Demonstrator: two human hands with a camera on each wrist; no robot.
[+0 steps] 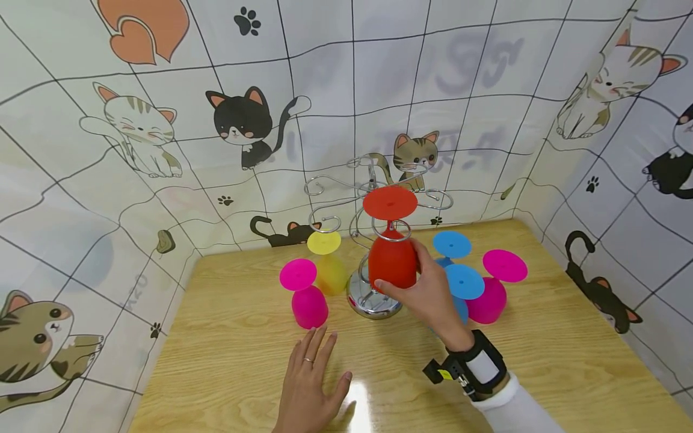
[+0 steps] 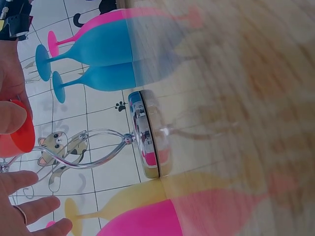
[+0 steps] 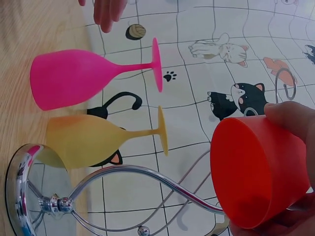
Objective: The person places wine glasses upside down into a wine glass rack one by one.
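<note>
My right hand (image 1: 431, 293) grips the bowl of a red plastic wine glass (image 1: 392, 261), held upside down with its foot uppermost. The stem of the glass sits at a curled loop of the chrome glass rack (image 1: 377, 300); whether it bears the weight I cannot tell. In the right wrist view the mouth of the red glass (image 3: 241, 172) faces the camera, with the thumb along its side. My left hand (image 1: 310, 382) is spread above the table front and holds nothing. Nearest to it stands an upside-down pink wine glass (image 1: 310, 307).
A yellow glass (image 1: 331, 275) stands upside down behind the left pink one. To the right are two blue glasses, one in front (image 1: 461, 282), and another pink glass (image 1: 487, 300). They stand on a wooden table (image 1: 233, 361) before a cat-patterned wall covering (image 1: 325, 78).
</note>
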